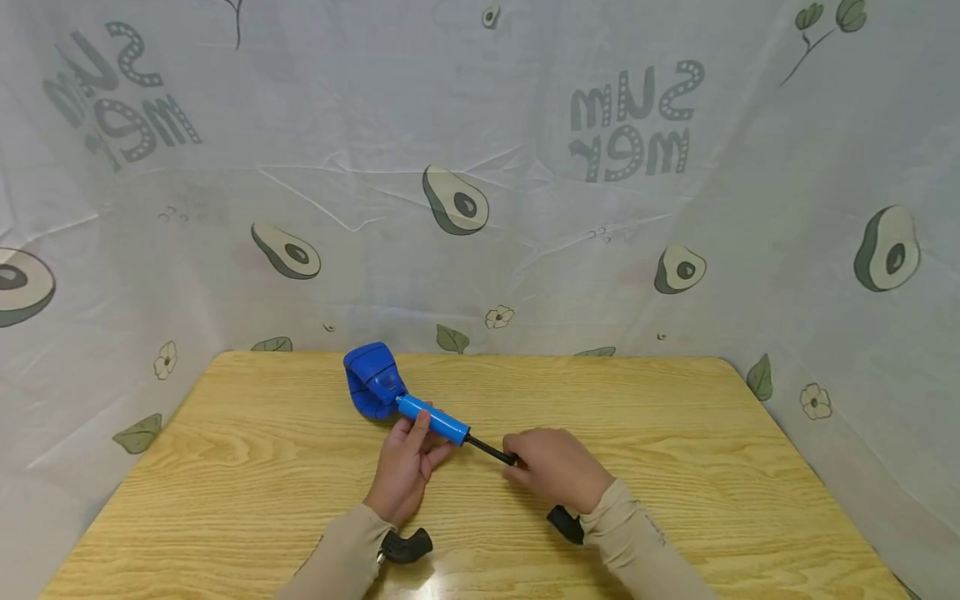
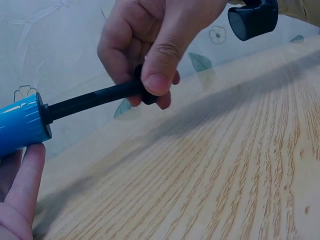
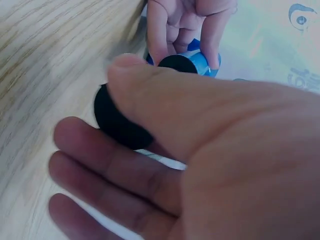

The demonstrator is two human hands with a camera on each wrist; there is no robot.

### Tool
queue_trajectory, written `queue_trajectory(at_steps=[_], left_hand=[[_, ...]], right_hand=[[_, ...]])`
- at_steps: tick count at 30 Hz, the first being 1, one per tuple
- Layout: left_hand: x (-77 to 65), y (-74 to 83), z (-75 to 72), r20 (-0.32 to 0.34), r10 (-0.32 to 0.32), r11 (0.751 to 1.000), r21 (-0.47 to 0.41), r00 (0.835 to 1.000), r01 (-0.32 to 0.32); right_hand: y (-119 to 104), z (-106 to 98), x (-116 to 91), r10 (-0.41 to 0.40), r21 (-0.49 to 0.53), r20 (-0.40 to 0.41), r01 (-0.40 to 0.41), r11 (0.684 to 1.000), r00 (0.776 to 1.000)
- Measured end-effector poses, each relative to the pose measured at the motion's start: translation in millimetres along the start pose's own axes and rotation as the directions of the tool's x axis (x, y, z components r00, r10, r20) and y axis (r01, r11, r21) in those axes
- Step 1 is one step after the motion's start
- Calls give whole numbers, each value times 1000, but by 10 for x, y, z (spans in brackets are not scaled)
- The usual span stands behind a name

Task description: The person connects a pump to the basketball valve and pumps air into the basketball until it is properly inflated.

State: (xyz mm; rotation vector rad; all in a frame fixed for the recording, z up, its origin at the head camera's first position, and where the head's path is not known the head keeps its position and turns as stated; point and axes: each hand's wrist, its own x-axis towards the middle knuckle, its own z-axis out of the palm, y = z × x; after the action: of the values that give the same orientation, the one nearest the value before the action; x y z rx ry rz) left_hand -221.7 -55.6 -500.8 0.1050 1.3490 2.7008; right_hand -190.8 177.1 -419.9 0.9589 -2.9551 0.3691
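Note:
A dented, limp blue ball (image 1: 367, 367) with black lines lies on the wooden table, left of the middle. The tip of a blue hand pump (image 1: 442, 423) meets its near side. My left hand (image 1: 405, 467) grips the pump's barrel with thumb and fingers. At the other end, my right hand (image 1: 558, 467) pinches the black handle (image 3: 117, 120) between thumb and fingers. The black rod (image 2: 95, 102) sticks out of the barrel, in plain sight in the left wrist view. In the right wrist view my right hand covers much of the handle.
The wood-grain table (image 1: 675, 417) has a curtain (image 1: 540, 250) with avocado prints behind it and at both sides. Black wrist devices (image 1: 407, 546) are worn at both sleeves, low over the tabletop.

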Motion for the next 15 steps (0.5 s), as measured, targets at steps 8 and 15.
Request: queue_trajectory(at_steps=[8, 15], left_hand=[[-39, -18, -3, 56, -56, 997, 61, 997, 52], [-56, -14, 14, 124, -117, 990, 94, 985, 106]], right_hand=[[-54, 66, 55, -56, -19, -47, 55, 998, 997], [-95, 93, 98, -58, 1, -73, 58, 998, 996]])
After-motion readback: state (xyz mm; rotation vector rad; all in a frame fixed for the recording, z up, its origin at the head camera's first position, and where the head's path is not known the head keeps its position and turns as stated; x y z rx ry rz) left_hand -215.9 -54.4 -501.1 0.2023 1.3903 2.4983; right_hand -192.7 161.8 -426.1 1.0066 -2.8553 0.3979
